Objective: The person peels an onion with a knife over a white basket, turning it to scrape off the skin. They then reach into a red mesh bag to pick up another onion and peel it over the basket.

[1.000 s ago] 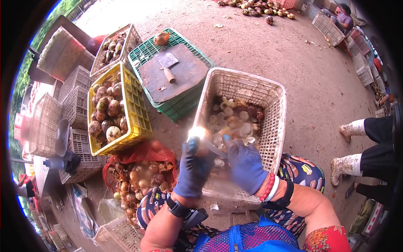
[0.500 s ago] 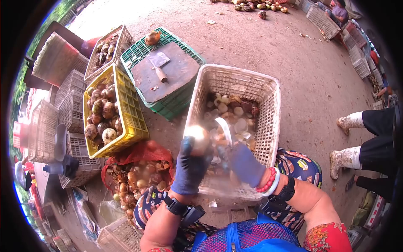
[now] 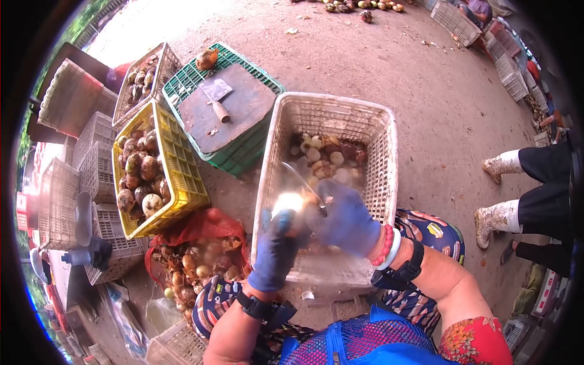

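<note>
In a blue glove, my left hand [image 3: 275, 246] is wrapped round a pale onion [image 3: 288, 202], whose top glares brightly in the light. My right hand [image 3: 345, 220], gloved as well, grips a knife [image 3: 302, 180]; its thin blade points up and to the left, close beside the onion. The two hands nearly meet over a dirty white plastic crate [image 3: 390, 164]. Onion skins and pale cut pieces [image 3: 316, 152] lie in the bottom of that crate, partly hidden by my hands.
A cleaver [image 3: 217, 97] rests on a board [image 3: 249, 115] atop a green crate [image 3: 231, 164]. Left of it, a yellow crate [image 3: 182, 173] holds onions. Below, a red mesh bag [image 3: 210, 222] spills more onions. Another person's muddy boots [image 3: 486, 222] stand at right.
My right hand and the knife have moved left and up, in against the onion. The onion has dropped slightly in my left hand's grip. The whole view has shifted a little.
</note>
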Demonstrator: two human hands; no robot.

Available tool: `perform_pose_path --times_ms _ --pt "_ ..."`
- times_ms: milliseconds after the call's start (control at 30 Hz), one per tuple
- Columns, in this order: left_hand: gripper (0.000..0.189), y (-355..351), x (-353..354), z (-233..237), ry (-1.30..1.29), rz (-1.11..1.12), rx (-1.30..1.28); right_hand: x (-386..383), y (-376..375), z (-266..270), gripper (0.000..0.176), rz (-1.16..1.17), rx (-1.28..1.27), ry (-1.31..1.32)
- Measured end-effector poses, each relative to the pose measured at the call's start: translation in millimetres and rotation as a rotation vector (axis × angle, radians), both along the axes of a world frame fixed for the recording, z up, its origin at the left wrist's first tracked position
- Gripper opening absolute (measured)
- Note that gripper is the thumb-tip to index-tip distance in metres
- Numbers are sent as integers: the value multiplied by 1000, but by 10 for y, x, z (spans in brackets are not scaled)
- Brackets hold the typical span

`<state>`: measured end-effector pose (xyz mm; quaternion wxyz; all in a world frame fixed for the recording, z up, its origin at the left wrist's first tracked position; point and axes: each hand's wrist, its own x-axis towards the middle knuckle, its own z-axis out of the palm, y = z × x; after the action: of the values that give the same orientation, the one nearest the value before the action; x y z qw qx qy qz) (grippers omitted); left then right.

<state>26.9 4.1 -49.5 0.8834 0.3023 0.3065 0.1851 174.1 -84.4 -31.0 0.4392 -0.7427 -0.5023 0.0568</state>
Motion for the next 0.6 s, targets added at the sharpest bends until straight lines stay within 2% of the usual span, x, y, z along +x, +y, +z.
perform_pose_path --times_ms 67,167,267,300,400,433,533,600 --pt "49 -14 20 -2 -42 32 -130 72 6 -76 16 -62 -111 6" --pt "58 -32 25 245 38 95 -251 213 18 -136 14 -139 -283 -40" --pt "65 175 -110 138 -130 -85 -212 334 -24 -255 12 -107 -425 -116" --pt "69 166 -81 161 -71 -17 -236 366 -42 -287 11 -80 -465 -141" --pt "67 183 -98 142 -5 -5 -117 423 -101 -290 15 44 -292 -69" --pt "67 189 -102 131 11 -12 -76 444 -104 -274 24 95 -262 95" --pt "67 227 -146 169 40 -113 71 415 16 142 31 195 -516 775" --pt "67 252 -149 310 65 -209 199 392 4 203 36 297 -480 970"
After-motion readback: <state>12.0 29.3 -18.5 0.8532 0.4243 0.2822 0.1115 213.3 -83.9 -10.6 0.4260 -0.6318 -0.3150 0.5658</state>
